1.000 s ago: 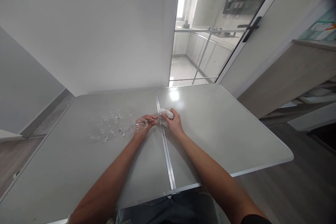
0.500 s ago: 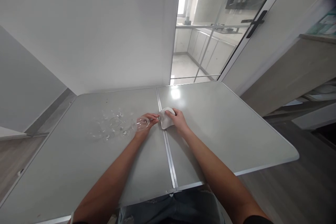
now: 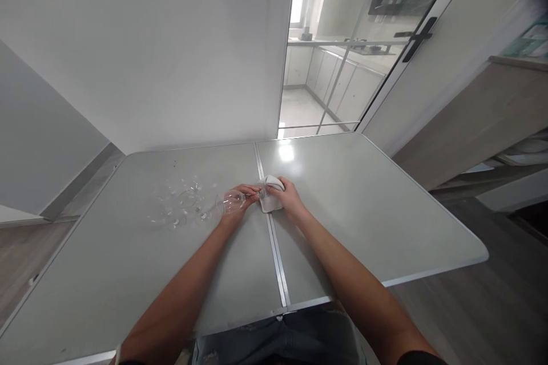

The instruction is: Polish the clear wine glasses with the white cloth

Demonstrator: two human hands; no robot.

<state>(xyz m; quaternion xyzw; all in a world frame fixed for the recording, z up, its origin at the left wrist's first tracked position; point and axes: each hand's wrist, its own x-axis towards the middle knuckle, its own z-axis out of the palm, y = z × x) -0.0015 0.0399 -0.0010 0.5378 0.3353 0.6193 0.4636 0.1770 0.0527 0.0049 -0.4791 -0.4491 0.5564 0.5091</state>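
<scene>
Pale table (image 3: 368,211), stemmed glass (image 3: 233,201) (sideways) against white cloth (image 3: 269,202).

The cloth (image 3: 269,204) is white, the glass (image 3: 233,200) clear, the tabletop (image 3: 363,205) pale grey, the door handle (image 3: 420,39) black.

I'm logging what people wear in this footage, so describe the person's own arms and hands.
The left hand and right hand wear no gloves, and no watch or ring can be made out. Both forearms are uncovered. A black sleeve edge shows on the right arm at the picture's bottom; the dark sliver by the left arm is too small to identify.
</scene>
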